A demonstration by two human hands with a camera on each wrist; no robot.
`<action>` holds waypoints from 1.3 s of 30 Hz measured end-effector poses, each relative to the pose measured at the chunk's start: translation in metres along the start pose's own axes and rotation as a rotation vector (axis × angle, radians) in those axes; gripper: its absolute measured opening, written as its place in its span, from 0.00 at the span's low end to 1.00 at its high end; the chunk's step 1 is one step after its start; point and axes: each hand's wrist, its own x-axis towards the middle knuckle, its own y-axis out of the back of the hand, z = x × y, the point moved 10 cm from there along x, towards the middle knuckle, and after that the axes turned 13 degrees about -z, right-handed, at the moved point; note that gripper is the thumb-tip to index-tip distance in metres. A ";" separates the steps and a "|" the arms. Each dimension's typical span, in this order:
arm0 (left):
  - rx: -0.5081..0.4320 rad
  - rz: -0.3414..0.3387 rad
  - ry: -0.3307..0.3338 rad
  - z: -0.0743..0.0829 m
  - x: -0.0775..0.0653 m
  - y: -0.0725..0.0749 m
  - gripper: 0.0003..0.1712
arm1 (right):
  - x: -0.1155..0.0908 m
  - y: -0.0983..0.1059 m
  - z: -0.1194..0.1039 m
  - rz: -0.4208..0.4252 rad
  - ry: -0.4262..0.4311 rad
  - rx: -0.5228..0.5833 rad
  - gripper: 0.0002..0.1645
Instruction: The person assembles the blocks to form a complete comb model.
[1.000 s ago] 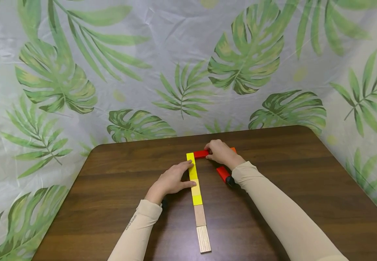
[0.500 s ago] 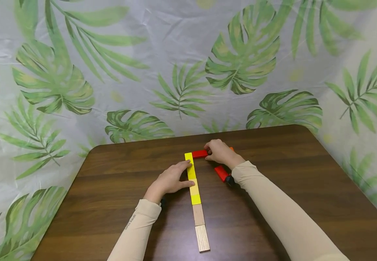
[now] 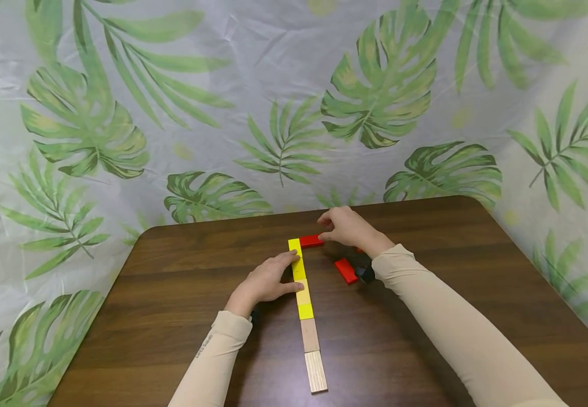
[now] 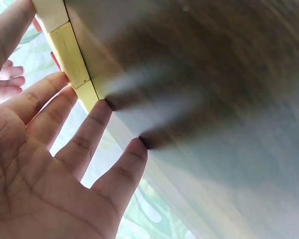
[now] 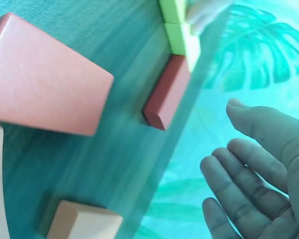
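My left hand (image 3: 265,278) rests with spread fingers along the left side of a row of wooden blocks, its fingertips and thumb at the yellow blocks (image 3: 300,270) and the pale block (image 3: 302,291). A red block (image 3: 310,241) lies at the far end of the row, extending right from the top yellow block. My right hand (image 3: 348,228) hovers by that red block's right end, with loosely bent fingers. In the right wrist view there is a gap between the fingers and the red block (image 5: 168,92), and nothing is held.
A second red block (image 3: 345,271) lies right of the row, beside a black wrist device (image 3: 365,273). Plain wooden blocks (image 3: 316,372) continue the row toward the near side. Another block (image 5: 87,221) shows low in the right wrist view. A leaf-print cloth (image 3: 283,113) hangs behind the table.
My right hand has let go of the red block in the row and lifted away slightly to the right. My left hand stays in place, and the row is unchanged.
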 end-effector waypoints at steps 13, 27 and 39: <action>-0.003 0.001 -0.050 0.003 0.001 -0.001 0.45 | -0.035 0.018 0.025 0.080 -0.031 0.078 0.29; 0.007 0.008 -0.040 0.003 -0.001 -0.001 0.45 | -0.059 0.022 0.061 0.184 -0.109 0.152 0.29; 0.006 0.017 -0.042 0.003 -0.001 0.000 0.44 | -0.068 0.006 0.090 0.216 -0.195 0.238 0.32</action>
